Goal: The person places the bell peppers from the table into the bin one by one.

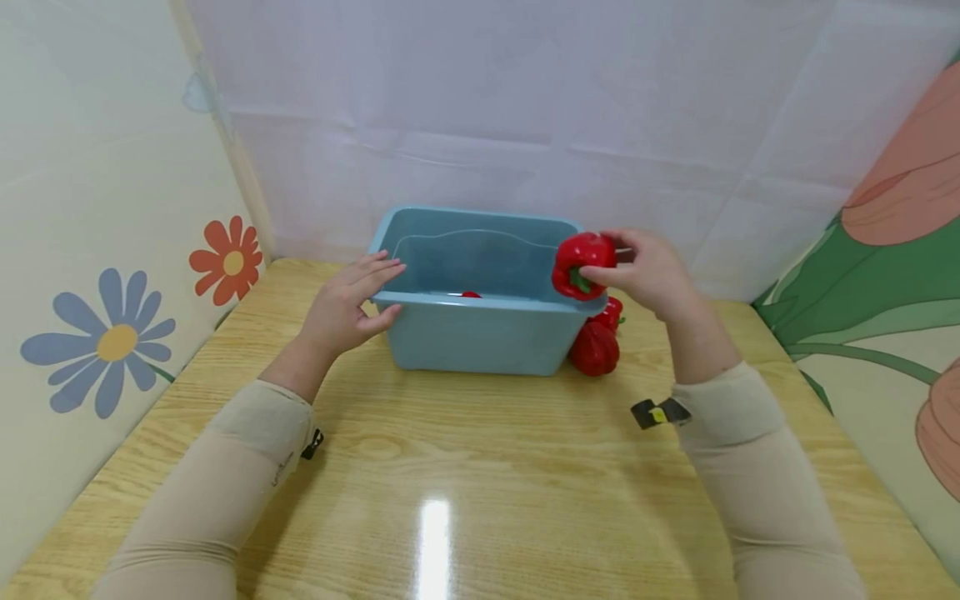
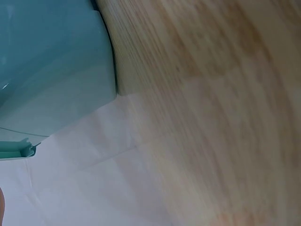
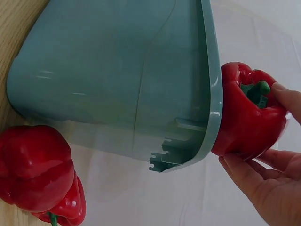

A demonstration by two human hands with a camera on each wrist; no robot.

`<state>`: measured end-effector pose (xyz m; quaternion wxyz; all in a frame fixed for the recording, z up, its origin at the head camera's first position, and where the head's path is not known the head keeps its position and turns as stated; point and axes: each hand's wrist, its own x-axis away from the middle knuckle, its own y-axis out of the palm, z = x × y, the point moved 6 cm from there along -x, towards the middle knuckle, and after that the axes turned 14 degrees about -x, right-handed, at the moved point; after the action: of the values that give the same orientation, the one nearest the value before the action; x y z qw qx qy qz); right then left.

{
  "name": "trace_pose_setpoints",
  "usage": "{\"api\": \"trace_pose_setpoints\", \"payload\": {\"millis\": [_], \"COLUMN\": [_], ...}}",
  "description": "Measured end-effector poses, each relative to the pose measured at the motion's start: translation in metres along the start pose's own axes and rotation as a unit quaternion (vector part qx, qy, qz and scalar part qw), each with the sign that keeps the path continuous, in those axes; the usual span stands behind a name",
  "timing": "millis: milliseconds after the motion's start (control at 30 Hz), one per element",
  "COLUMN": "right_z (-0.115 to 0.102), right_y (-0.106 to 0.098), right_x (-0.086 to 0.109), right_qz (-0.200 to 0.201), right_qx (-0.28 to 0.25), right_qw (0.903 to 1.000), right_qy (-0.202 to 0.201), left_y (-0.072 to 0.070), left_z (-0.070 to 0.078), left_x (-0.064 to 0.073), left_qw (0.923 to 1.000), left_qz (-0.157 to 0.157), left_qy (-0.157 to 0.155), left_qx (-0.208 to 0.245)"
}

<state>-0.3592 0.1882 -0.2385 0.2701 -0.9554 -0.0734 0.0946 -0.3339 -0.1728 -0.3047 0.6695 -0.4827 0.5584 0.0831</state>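
A red bell pepper (image 1: 584, 260) with a green stem is held in my right hand (image 1: 651, 275), right at the right rim of a blue plastic bin (image 1: 480, 337). The right wrist view shows thumb and fingers around the same bell pepper (image 3: 247, 117), partly behind the bin's rim (image 3: 215, 94). My left hand (image 1: 341, 304) rests at the bin's left rim, fingers extended over the edge. In the left wrist view the bin's side (image 2: 56, 70) shows, with only a sliver of a finger. Inside the bin, a bit of something red (image 1: 470, 294) peeks above the front rim.
Two more red bell peppers, a nearer one (image 1: 595, 348) and a farther one (image 1: 611, 313), lie on the wooden table (image 1: 510, 467) against the bin's right side. A white sheet (image 1: 480, 100) hangs behind, and flower-printed panels (image 1: 112, 217) stand at both sides.
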Motion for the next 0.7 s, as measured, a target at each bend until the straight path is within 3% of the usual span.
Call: {"api": "trace_pose_setpoints", "payload": {"millis": [700], "right_z": [0.0023], "right_y": [0.0106], "right_x": [-0.0049], "right_qz": [-0.006], "right_qx": [-0.004], "right_qw": [0.9997], "right_qy": [0.021], "left_y": [-0.0005], "left_z": [0.0006], "left_x": [0.0], "left_qw": [1.0], "left_qz": [0.002], "left_qy": [-0.002], "left_qx": [0.003]}}
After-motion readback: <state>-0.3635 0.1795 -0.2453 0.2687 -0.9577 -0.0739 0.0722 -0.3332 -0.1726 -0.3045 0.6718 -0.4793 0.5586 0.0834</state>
